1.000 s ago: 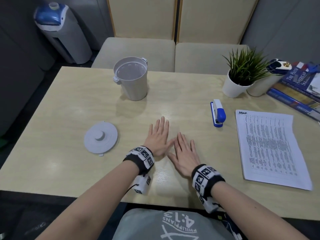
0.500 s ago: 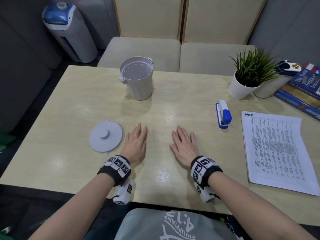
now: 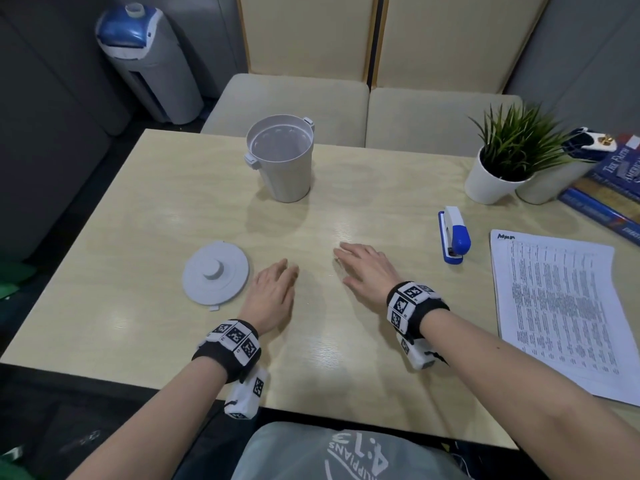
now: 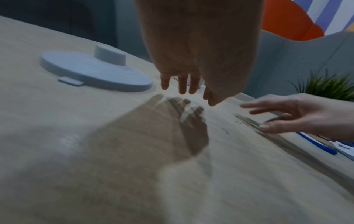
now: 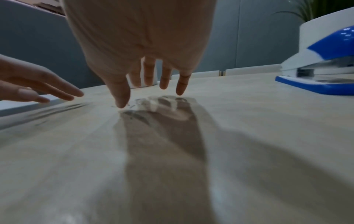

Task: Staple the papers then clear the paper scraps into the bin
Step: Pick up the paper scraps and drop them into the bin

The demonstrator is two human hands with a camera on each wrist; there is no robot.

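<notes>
The papers point(image 3: 568, 317) are lying flat as one printed stack on the table point(image 3: 138, 237), at the side far from the lid point(image 3: 215, 271), with nothing being held against them. The stapler point(image 3: 454, 234), blue and white, is sitting between the lid and the papers, just beside the stack's upper corner and apart from it. The bin point(image 3: 284, 157), a pale round pot standing uncovered, is placed beyond the lid toward the far edge of the table, while the lid itself is resting knob up on the wood.

The left hand point(image 3: 273, 294) is being held just beside the lid, palm down, fingers straight and loosely together, with nothing in its grasp. In the left wrist view its fingertips point(image 4: 182, 88) are seen hanging slightly above the surface. The right hand point(image 3: 367, 268) is being held farther from the lid, between the left hand and the stapler, palm down with fingers spread and relaxed, also with nothing being grasped. Both hands are well apart from the papers.

Beyond the stapler, away from the lid, a potted plant point(image 3: 512, 154) and some stacked books point(image 3: 609, 188) are set at the table's far corner. No scraps can be made out on the wood.
</notes>
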